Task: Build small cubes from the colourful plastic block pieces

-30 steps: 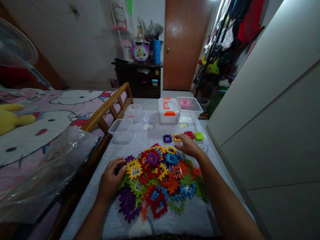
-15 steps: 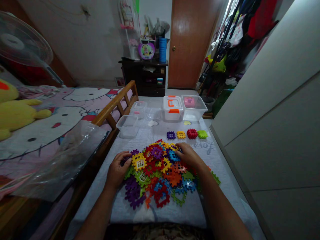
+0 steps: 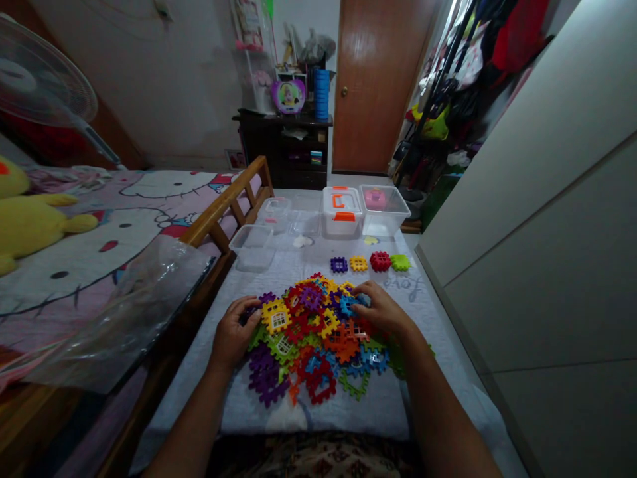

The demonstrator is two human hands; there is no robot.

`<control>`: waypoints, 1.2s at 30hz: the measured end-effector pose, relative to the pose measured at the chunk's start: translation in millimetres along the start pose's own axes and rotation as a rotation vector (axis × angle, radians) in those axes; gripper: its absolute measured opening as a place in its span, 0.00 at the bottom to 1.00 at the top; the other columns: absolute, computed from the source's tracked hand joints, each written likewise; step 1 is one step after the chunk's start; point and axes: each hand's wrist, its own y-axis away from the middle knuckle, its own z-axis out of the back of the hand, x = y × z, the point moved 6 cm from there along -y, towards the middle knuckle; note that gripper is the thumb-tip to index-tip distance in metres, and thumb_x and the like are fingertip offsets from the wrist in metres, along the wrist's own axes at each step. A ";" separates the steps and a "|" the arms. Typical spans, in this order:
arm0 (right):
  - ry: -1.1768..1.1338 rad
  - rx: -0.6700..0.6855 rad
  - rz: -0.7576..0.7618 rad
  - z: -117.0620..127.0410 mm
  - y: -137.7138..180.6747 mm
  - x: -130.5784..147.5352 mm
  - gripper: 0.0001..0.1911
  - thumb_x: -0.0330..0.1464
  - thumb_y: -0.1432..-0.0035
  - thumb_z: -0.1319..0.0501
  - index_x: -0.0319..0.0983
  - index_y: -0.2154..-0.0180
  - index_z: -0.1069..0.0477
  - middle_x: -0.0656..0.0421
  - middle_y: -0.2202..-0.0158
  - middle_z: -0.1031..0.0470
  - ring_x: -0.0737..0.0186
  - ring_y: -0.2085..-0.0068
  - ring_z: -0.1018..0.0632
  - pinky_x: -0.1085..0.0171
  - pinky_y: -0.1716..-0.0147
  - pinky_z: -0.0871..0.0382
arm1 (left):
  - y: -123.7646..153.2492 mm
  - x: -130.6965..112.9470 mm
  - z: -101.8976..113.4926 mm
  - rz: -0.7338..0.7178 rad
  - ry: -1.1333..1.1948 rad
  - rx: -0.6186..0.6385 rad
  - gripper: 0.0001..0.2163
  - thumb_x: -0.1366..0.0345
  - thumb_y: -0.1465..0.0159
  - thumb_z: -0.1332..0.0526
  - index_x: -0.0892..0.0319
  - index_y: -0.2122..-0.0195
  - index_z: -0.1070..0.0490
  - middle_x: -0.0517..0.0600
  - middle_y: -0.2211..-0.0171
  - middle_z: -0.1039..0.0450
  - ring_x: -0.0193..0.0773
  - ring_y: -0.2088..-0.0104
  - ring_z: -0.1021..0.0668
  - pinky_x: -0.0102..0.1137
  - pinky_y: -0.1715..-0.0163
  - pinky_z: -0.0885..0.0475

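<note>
Head view: a heap of multicoloured, notched plastic tiles (image 3: pixel 298 326) sits on the pale blue cloth (image 3: pixel 368 418). Left hand (image 3: pixel 236 330) half-curled at its left edge; right hand (image 3: pixel 382 309) curved narrowly at a blue square plastic tile (image 3: pixel 348 305). From here, can't tell whether either grips. Tiles look light, stiff, slightly slippery; pinch opposite toothed edges.

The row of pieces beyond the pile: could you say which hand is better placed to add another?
Probably the right hand: it is at a blue piece on the pile, nearer the row. The left hand is at the pile's left edge, farther from the row.
</note>
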 end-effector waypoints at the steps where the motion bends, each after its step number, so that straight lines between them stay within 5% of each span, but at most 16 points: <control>1: 0.018 0.013 0.014 -1.6 1.8 3.4 0.21 0.35 0.45 0.34 0.41 0.48 0.26 0.53 0.49 0.28 0.55 0.47 0.28 0.56 0.44 0.35 | 0.0 -0.6 0.2 0.000 -0.001 -0.001 0.15 0.52 0.40 0.40 0.56 0.62 0.24 0.55 0.53 0.24 0.47 0.49 0.23 0.42 0.43 0.30; 4: 0.073 0.032 0.023 -5.3 5.3 11.2 0.28 0.35 0.50 0.30 0.42 0.46 0.28 0.52 0.47 0.30 0.52 0.45 0.30 0.55 0.44 0.37 | 0.2 -1.8 0.8 0.002 -0.002 -0.002 0.15 0.52 0.40 0.40 0.56 0.62 0.24 0.54 0.53 0.24 0.47 0.49 0.23 0.43 0.43 0.30; 8: -0.016 -0.004 0.003 -1.2 6.1 10.8 0.13 0.30 0.42 0.39 0.40 0.54 0.24 0.55 0.55 0.25 0.58 0.53 0.25 0.60 0.49 0.34 | 0.4 -2.6 1.1 0.008 0.000 0.002 0.14 0.52 0.41 0.40 0.56 0.62 0.24 0.54 0.52 0.24 0.47 0.49 0.23 0.43 0.43 0.30; 12: -0.161 -0.156 -0.071 16.2 7.1 -10.6 0.12 0.35 0.38 0.46 0.39 0.62 0.24 0.56 0.63 0.22 0.57 0.61 0.24 0.61 0.57 0.31 | 0.5 -2.8 0.7 0.006 0.005 0.008 0.15 0.52 0.41 0.40 0.57 0.62 0.24 0.55 0.53 0.24 0.47 0.49 0.23 0.43 0.42 0.31; 15: -0.202 -0.315 -0.174 30.0 10.9 -35.8 0.17 0.37 0.41 0.43 0.38 0.52 0.26 0.55 0.60 0.21 0.56 0.60 0.23 0.59 0.58 0.30 | 0.3 -2.3 0.9 0.001 0.008 0.006 0.15 0.52 0.41 0.40 0.57 0.62 0.24 0.55 0.53 0.24 0.48 0.49 0.23 0.43 0.42 0.31; 20: 0.005 -0.386 -0.355 33.7 18.6 -67.8 0.24 0.33 0.44 0.41 0.36 0.45 0.30 0.51 0.56 0.22 0.54 0.56 0.23 0.58 0.53 0.32 | -0.3 -1.8 1.5 -0.010 -0.006 0.013 0.15 0.52 0.40 0.41 0.57 0.62 0.23 0.55 0.52 0.25 0.48 0.49 0.23 0.43 0.42 0.30; 29: 0.341 -0.438 -0.485 43.7 32.8 -80.2 0.24 0.36 0.43 0.37 0.37 0.45 0.28 0.44 0.48 0.29 0.43 0.45 0.29 0.52 0.44 0.37 | 0.2 -1.9 1.8 -0.009 0.001 0.003 0.15 0.51 0.40 0.40 0.56 0.62 0.23 0.54 0.52 0.24 0.48 0.48 0.23 0.43 0.42 0.30; 33: 0.166 -0.416 -0.355 41.8 25.7 -66.8 0.20 0.34 0.41 0.40 0.37 0.47 0.26 0.47 0.48 0.27 0.48 0.46 0.27 0.53 0.43 0.36 | 0.1 -2.6 2.7 0.003 0.011 0.003 0.15 0.51 0.40 0.40 0.56 0.62 0.23 0.54 0.51 0.24 0.48 0.48 0.24 0.42 0.42 0.31; 36: 0.007 -0.278 -0.232 25.9 13.5 -46.9 0.18 0.33 0.41 0.41 0.38 0.50 0.25 0.50 0.50 0.23 0.55 0.51 0.24 0.57 0.47 0.33 | 0.4 -3.1 4.9 0.033 0.032 -0.003 0.15 0.51 0.40 0.40 0.56 0.61 0.23 0.54 0.50 0.25 0.48 0.46 0.24 0.42 0.42 0.30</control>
